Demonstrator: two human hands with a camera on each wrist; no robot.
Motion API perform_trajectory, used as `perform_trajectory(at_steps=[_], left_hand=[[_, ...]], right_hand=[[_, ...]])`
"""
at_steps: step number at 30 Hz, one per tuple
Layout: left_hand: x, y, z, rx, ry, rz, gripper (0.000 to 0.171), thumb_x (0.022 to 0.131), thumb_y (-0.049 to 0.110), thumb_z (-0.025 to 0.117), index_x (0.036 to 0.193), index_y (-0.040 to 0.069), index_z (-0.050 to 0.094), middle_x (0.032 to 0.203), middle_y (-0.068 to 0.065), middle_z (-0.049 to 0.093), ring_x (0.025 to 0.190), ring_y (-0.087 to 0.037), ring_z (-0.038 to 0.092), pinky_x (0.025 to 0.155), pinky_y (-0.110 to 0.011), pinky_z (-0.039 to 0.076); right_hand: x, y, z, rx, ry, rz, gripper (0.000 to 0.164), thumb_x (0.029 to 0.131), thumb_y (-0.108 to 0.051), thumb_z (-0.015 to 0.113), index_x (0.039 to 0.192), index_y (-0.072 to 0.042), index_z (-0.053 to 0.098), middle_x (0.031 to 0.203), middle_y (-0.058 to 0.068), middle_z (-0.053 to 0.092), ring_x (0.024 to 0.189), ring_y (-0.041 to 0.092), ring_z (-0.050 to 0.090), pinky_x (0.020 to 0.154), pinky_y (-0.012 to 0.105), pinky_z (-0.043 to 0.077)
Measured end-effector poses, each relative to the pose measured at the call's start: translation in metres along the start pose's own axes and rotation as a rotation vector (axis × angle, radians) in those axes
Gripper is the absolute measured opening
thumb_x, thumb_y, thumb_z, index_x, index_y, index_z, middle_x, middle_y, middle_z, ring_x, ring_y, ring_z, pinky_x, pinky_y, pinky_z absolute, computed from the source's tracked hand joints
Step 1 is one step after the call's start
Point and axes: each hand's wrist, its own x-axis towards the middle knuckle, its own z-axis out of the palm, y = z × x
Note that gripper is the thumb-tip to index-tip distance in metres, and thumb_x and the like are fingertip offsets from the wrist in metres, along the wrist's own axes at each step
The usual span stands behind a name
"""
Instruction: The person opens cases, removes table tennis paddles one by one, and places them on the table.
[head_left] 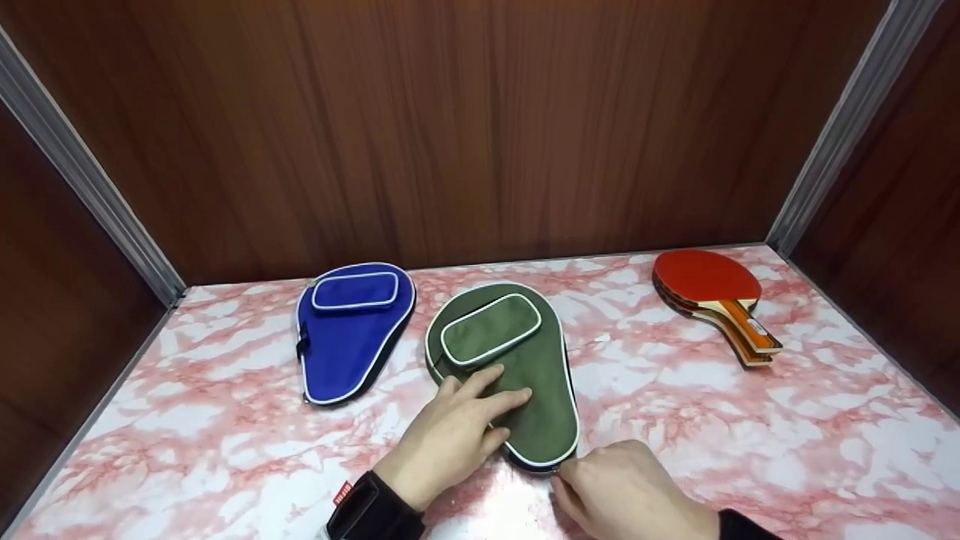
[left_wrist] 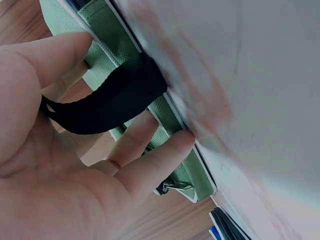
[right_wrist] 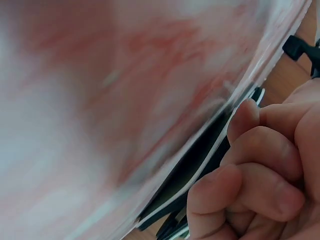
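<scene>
A green table tennis paddle case (head_left: 536, 416) with white piping and a small front pocket lies at mid-table. My left hand (head_left: 457, 424) rests on its lower left part with fingers spread. In the left wrist view, a black strap loop (left_wrist: 112, 102) on the case's side arches toward the palm. At the narrow bottom end, my right hand (head_left: 626, 484) has its fingers curled and pinches the zipper at the case's edge; the fingers mostly hide the pull. The right wrist view shows these curled fingers (right_wrist: 215, 190) beside the case's dark side (right_wrist: 187, 170).
To the left lies a blue paddle case (head_left: 341, 349) of the same shape. Two stacked table tennis paddles (head_left: 705, 277), the top one red, lie at the back right. Brown wood-grain panels (head_left: 480, 135) enclose the marbled pink-and-white table (head_left: 225, 450) at the back and sides.
</scene>
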Motion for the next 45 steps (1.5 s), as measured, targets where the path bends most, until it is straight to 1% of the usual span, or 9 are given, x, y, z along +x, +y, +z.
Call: perform_trajectory(at_steps=[8,15,20,29,34,37,41,43,45], left_hand=[[0.0,-0.001,0.0,-0.004,0.002,-0.002,0.053,0.097,0.017,0.085,0.148,0.029,0.073,0.161,-0.013,0.057,0.122,-0.043,0.064,0.1,-0.051,0.057],[0.0,-0.001,0.001,0.009,0.006,0.009,0.053,0.097,0.018,0.085,0.148,0.029,0.073,0.16,-0.013,0.058,0.118,-0.04,0.063,0.097,-0.049,0.058],[0.0,-0.001,0.0,0.017,0.01,0.011,0.053,0.097,0.018,0.085,0.147,0.029,0.073,0.16,-0.013,0.058,0.116,-0.039,0.063,0.096,-0.049,0.058],[0.0,-0.002,0.002,0.024,0.021,0.027,0.053,0.096,0.015,0.084,0.147,0.027,0.073,0.16,-0.014,0.058,0.112,-0.039,0.063,0.094,-0.048,0.058],[0.002,-0.002,0.004,0.029,0.013,0.022,0.053,0.096,0.016,0.084,0.147,0.024,0.071,0.159,-0.012,0.059,0.11,-0.037,0.063,0.093,-0.047,0.057],[0.002,-0.002,0.004,0.013,-0.006,0.002,0.054,0.095,0.017,0.085,0.147,0.023,0.069,0.159,-0.011,0.059,0.112,-0.036,0.063,0.095,-0.047,0.057],[0.004,-0.006,0.004,-0.026,-0.029,-0.012,0.058,0.094,0.017,0.084,0.15,0.019,0.067,0.159,-0.011,0.059,0.119,-0.037,0.063,0.101,-0.049,0.055],[0.005,-0.01,0.004,-0.054,-0.031,-0.004,0.061,0.094,0.016,0.084,0.151,0.017,0.066,0.159,-0.01,0.059,0.125,-0.036,0.062,0.105,-0.049,0.054],[0.008,-0.015,0.004,-0.085,-0.035,0.011,0.062,0.093,0.013,0.082,0.152,0.016,0.065,0.159,-0.009,0.058,0.13,-0.036,0.06,0.108,-0.049,0.052]], right_hand=[[0.011,-0.02,0.005,-0.048,-0.019,0.013,0.043,0.09,-0.033,0.084,0.063,-0.024,0.053,0.05,-0.009,0.05,0.046,0.013,0.053,0.042,0.035,0.033],[0.027,-0.032,0.01,-0.113,0.004,-0.033,0.042,0.083,-0.035,0.088,0.06,-0.023,0.055,0.051,-0.008,0.052,0.045,0.013,0.054,0.039,0.035,0.035],[0.034,-0.039,0.012,-0.14,0.017,-0.04,0.038,0.082,-0.034,0.088,0.063,-0.021,0.057,0.052,-0.006,0.053,0.045,0.013,0.054,0.039,0.035,0.035],[0.039,-0.044,0.016,-0.129,-0.021,-0.023,0.035,0.094,-0.037,0.083,0.071,-0.019,0.063,0.055,-0.005,0.056,0.046,0.014,0.055,0.04,0.035,0.038],[0.035,-0.039,0.012,-0.025,-0.052,0.029,0.037,0.1,-0.04,0.078,0.073,-0.018,0.064,0.056,-0.004,0.058,0.048,0.017,0.058,0.043,0.038,0.042],[0.029,-0.029,0.003,0.115,-0.106,0.075,0.039,0.105,-0.045,0.072,0.075,-0.022,0.066,0.059,-0.005,0.061,0.053,0.017,0.063,0.049,0.041,0.045],[0.024,-0.008,-0.016,0.306,-0.19,0.189,0.037,0.108,-0.052,0.067,0.083,-0.026,0.073,0.066,-0.014,0.061,0.06,0.011,0.064,0.056,0.041,0.049],[0.026,0.006,-0.023,0.332,-0.198,0.262,0.035,0.109,-0.052,0.067,0.085,-0.027,0.074,0.067,-0.018,0.059,0.061,0.008,0.061,0.059,0.04,0.05],[0.028,0.02,-0.026,0.304,-0.17,0.313,0.033,0.109,-0.049,0.068,0.085,-0.027,0.073,0.065,-0.019,0.055,0.059,0.006,0.058,0.059,0.039,0.05]])
